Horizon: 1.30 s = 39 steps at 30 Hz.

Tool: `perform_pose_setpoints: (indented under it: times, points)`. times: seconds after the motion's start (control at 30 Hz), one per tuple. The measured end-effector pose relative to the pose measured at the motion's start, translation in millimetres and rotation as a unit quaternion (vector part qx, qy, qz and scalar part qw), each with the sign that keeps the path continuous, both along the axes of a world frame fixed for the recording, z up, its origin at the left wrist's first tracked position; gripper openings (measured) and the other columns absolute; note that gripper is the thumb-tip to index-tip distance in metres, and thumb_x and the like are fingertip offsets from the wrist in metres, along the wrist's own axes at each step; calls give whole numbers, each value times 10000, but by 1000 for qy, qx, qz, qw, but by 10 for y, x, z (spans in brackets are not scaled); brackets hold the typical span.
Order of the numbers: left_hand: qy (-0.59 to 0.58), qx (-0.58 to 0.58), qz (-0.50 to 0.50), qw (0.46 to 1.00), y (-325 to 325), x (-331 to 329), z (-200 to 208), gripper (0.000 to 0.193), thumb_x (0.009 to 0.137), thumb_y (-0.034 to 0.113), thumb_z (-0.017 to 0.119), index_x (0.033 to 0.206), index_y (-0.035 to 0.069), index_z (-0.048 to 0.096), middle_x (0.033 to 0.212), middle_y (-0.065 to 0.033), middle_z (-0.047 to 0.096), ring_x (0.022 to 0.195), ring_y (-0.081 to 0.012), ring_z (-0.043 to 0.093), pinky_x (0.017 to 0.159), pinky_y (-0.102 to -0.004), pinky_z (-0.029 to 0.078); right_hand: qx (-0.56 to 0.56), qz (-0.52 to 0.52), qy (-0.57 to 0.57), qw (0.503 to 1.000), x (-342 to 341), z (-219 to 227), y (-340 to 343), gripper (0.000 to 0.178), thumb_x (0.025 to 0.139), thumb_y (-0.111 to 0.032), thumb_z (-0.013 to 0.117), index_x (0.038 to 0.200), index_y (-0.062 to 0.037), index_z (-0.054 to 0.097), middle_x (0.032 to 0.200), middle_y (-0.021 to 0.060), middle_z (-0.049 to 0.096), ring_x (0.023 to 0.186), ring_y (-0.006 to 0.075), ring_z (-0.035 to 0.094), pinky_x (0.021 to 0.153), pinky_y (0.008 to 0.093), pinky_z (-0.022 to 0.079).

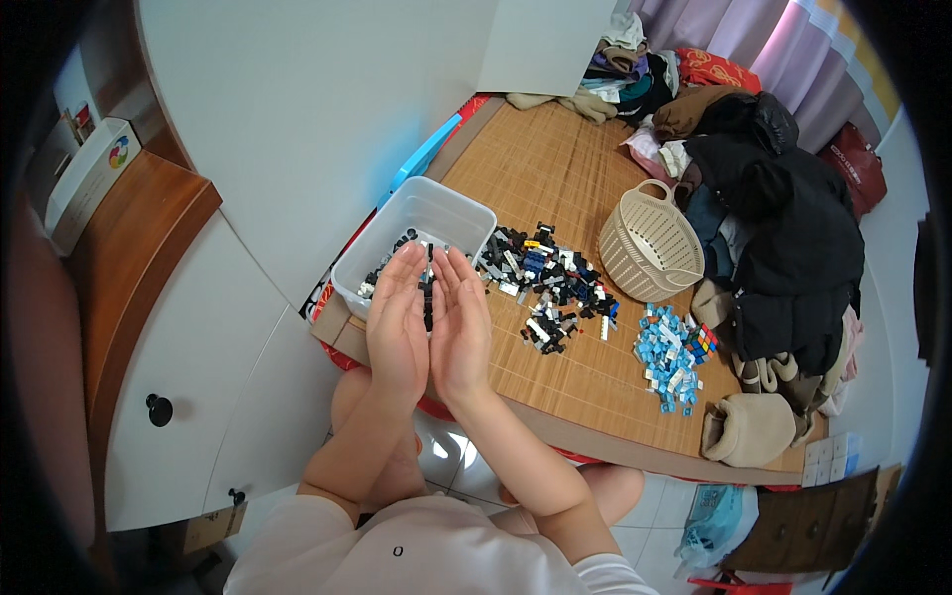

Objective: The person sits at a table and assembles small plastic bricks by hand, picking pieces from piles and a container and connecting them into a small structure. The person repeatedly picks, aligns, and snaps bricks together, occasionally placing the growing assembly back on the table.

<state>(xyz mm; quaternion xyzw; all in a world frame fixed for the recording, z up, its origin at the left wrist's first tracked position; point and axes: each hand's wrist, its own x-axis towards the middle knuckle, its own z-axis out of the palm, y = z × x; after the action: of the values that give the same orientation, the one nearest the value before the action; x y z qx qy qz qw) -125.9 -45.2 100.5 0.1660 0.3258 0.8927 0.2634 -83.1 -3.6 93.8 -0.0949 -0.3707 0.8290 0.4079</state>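
Observation:
My left hand (399, 315) and my right hand (462, 322) are raised side by side, palms turned up and slightly cupped, fingers stretched away from me. Nothing shows on either palm. A narrow gap runs between them, with dark bricks visible through it. Behind and partly hidden by the hands stands a clear plastic bin (458, 194) with black, grey and white toy bricks (405, 238) inside. Just right of the bin, a loose pile of mostly black and white toy bricks (555, 266) lies spread on the bamboo mat (555, 149).
A beige basket (650, 243) stands right of the pile. Nearer me lie light-blue pieces (666, 362) beside a colourful puzzle cube (704, 340). Dark clothes (783, 218) are heaped along the right. A white cabinet (188, 397) with a wooden top flanks my left.

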Motion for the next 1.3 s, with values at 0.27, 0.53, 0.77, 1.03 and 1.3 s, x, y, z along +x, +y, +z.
perform_pose_setpoints:
  times: [0.27,0.53,0.77,1.03,1.3]
  points:
    - [42,-22,27,999,-46,49,61,450,868,74,352,1284,-91,307,1302,-182,358,1265,-240,311,1076,-352,223,-14,4,-3,1000,70,4,6,494,946,-294,341,1336,3,279,1363,163,323,1296,218,271,1081,335,174]
    - [38,-42,-67,996,35,389,29,424,858,60,352,1264,-62,358,1276,-166,403,1253,-226,335,1070,-344,229,-42,-48,-6,998,442,-83,130,413,901,-123,446,1279,19,358,1314,140,387,1256,210,334,1056,320,246]
    - [20,-105,-201,974,308,753,-353,420,874,40,368,1286,-38,374,1322,-142,396,1264,-194,336,1060,-301,232,-74,-203,-85,973,1119,-661,520,391,840,8,465,1228,20,420,1258,112,441,1193,186,396,1013,293,302]
    - [-41,-170,-185,967,682,835,-1065,520,857,17,357,1352,-70,224,1421,-204,209,1345,-254,172,1102,-338,133,-102,-242,-196,945,1652,-976,790,546,796,29,413,1328,45,293,1387,172,287,1314,254,247,1068,329,210]
    - [-38,-195,-190,961,746,886,-1063,518,865,26,359,1355,-63,220,1411,-202,239,1331,-251,216,1096,-336,156,-58,-217,-275,935,1508,-990,803,575,790,25,397,1347,58,258,1412,197,260,1326,265,233,1074,333,193]
